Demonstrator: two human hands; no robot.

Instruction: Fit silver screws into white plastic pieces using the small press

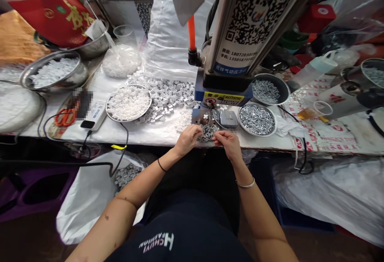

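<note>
L hand (186,140) & R hand (228,145) w/ fingertips at pile of silver pins (208,132), metal plate (201,117) at 12 o'clock; steel tray of pins (257,135) 2 o'clock, tray of white beads (127,121) 10 o'clock.

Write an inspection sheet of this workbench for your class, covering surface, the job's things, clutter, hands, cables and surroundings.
Surface: white-covered bench.
Job's things: small silver pieces between the hands; steel tray of silver rivets beside them.
Clutter: tray of white beads, loose square tags, orange-handled scissors.
Hands: left hand and right hand over the pieces; anything held is too small to tell.
Cables: black cable drapes over the bench edge.
Surroundings: press with QR-code label behind; white sack below.
</note>
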